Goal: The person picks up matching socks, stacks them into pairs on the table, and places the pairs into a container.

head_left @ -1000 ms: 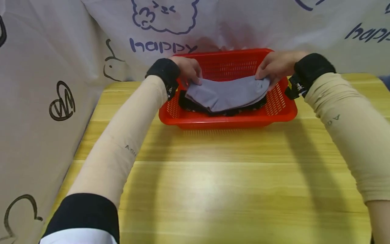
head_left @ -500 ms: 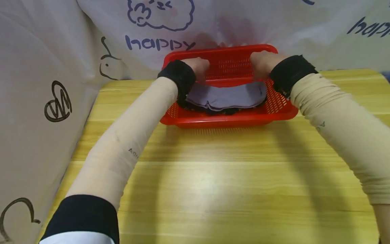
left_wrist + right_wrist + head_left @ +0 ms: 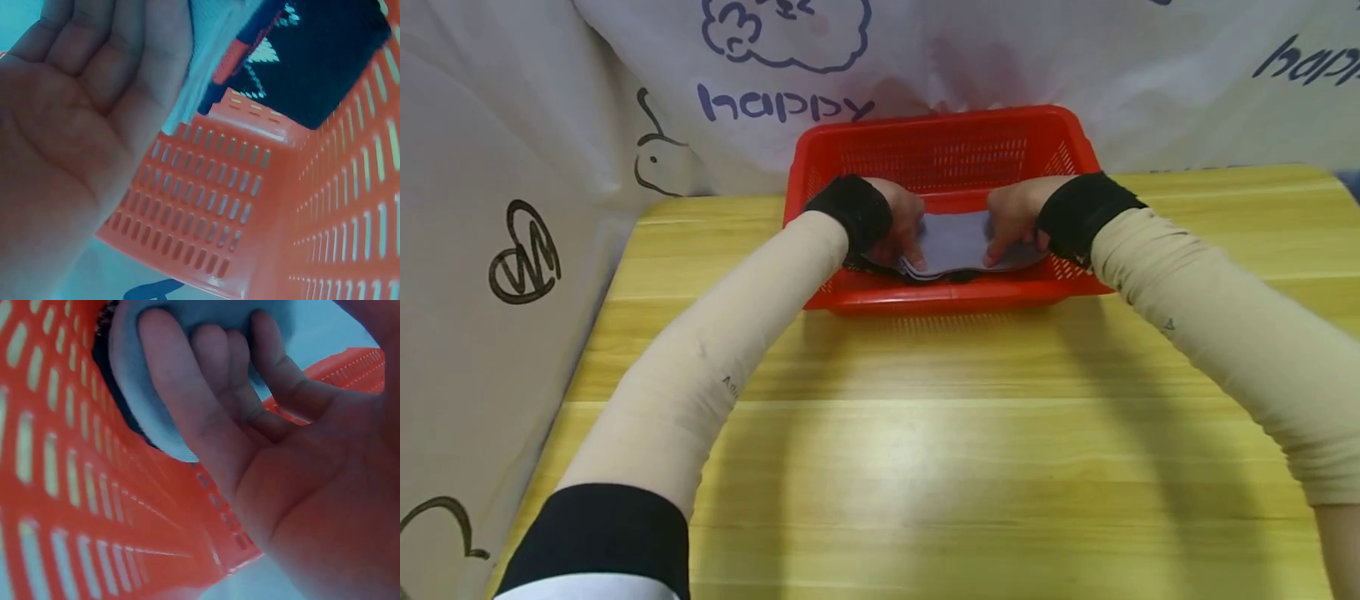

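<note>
Grey socks (image 3: 953,237) lie flat and stacked in a red plastic basket (image 3: 940,302). Beneath them is a dark sock (image 3: 312,69) with white patterning, its far part visible in the left wrist view. My left hand (image 3: 901,218) rests on the left part of the grey socks, thumb pointing down towards the near edge. On the right part, my right hand (image 3: 1017,215) presses with its fingers spread over the rounded end, as the right wrist view shows. Neither hand grips the fabric. The left fingertips are out of sight.
The basket stands at the back of a wooden table (image 3: 910,467), close to a white cloth backdrop (image 3: 985,58) with drawings and writing. Its slotted walls rise around both hands. Another stretch of white cloth (image 3: 467,275) hangs along the left side.
One second ago both hands held the grey socks by their ends. They let go, lifted over the basket, then came down onto the socks, closer together. The socks now lie lower and flatter.
</note>
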A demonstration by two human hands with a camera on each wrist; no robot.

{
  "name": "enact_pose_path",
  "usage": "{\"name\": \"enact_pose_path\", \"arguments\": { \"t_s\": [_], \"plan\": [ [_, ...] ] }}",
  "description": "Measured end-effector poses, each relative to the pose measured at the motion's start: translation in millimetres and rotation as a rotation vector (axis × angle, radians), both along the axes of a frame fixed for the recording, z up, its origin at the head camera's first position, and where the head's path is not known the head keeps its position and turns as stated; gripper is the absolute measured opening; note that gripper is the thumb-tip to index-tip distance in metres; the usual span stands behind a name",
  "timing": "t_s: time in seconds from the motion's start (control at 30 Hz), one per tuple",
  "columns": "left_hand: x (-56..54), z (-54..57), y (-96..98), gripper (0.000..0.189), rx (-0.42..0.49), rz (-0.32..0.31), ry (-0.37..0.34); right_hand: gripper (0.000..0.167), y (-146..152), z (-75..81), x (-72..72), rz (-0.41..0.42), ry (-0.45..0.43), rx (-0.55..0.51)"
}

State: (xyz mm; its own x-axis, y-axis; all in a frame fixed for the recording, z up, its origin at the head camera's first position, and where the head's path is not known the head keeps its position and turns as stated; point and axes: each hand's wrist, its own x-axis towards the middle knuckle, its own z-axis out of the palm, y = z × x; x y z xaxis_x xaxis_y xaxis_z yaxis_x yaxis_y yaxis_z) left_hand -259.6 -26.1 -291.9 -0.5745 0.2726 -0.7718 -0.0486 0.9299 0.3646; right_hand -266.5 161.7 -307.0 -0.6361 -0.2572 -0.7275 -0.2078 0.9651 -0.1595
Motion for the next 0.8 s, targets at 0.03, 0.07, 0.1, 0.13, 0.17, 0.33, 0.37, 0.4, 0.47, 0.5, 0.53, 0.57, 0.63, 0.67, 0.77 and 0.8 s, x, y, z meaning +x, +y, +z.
{"name": "enact_pose_path", "arguments": {
  "t_s": [0.03, 0.07, 0.1, 0.13, 0.17, 0.33, 0.37, 0.4, 0.47, 0.5, 0.53, 0.57, 0.63, 0.67, 0.77, 0.8],
  "plan": [
    [2.1, -0.1, -0.8, 0.041, 0.014, 0.019, 0.008, 0.041, 1.4, -0.9, -0.8, 0.007, 0.001, -0.003],
    [3.4, -0.3, -1.2, 0.041, 0.017, 0.001, 0.029, 0.041, 2.7, -1.7, -1.7, 0.008, -0.002, -0.011],
    [4.6, -0.7, -1.6, 0.041, 0.03, 0.017, 0.035, 0.041, 3.7, -2.4, -2.5, 0.01, -0.004, -0.016],
    [5.4, -1.2, -2.1, 0.042, 0.043, 0.037, 0.041, 0.04, 4.6, -2.6, -3.1, 0.007, -0.008, -0.023],
    [5.9, -1.3, -2.1, 0.041, 0.053, 0.048, 0.042, 0.039, 5.5, -2.5, -3.6, 0.002, -0.013, -0.032],
    [-2.7, 2.7, -2.1, 0.037, -0.007, -0.108, 0.135, 0.031, 12.9, 4.7, -4.8, 0.023, 0.041, -0.123],
    [-5.0, 4.4, -1.4, 0.036, -0.031, -0.175, 0.189, 0.031, 15.5, 7.7, -4.6, 0.043, 0.079, -0.14],
    [-7.0, 6.3, -0.8, 0.035, -0.045, -0.233, 0.251, 0.032, 18.2, 11.4, -3.4, 0.057, 0.124, -0.16],
    [-8.3, 9.5, 0.3, 0.035, -0.055, -0.322, 0.39, 0.034, 23.8, 19.2, 2.0, 0.073, 0.23, -0.209],
    [-6.5, 10.3, 0.3, 0.035, -0.039, -0.336, 0.457, 0.033, 26.5, 22.5, 6.7, 0.081, 0.297, -0.248],
    [-3.2, 11.3, 0.1, 0.034, -0.007, -0.323, 0.512, 0.031, 28.6, 25.6, 12.4, 0.076, 0.365, -0.291],
    [1.5, 12.0, -0.5, 0.033, 0.032, -0.31, 0.567, 0.029, 30.6, 28.5, 19.5, 0.065, 0.432, -0.344],
    [16.1, 13.5, -2.4, 0.029, 0.124, -0.266, 0.672, 0.025, 34.5, 33.0, 37.3, 0.035, 0.558, -0.477],
    [25.8, 14.0, -3.5, 0.027, 0.179, -0.237, 0.722, 0.024, 36.4, 34.7, 47.5, 0.013, 0.624, -0.546],
    [58.9, 13.2, -4.8, 0.024, 0.369, -0.161, 0.865, 0.021, 41.4, 37.2, 81.5, -0.071, 0.798, -0.745],
    [70.4, 11.5, -4.8, 0.024, 0.429, -0.143, 0.906, 0.019, 43.1, 36.7, 93.2, -0.098, 0.851, -0.804]
  ]
}}
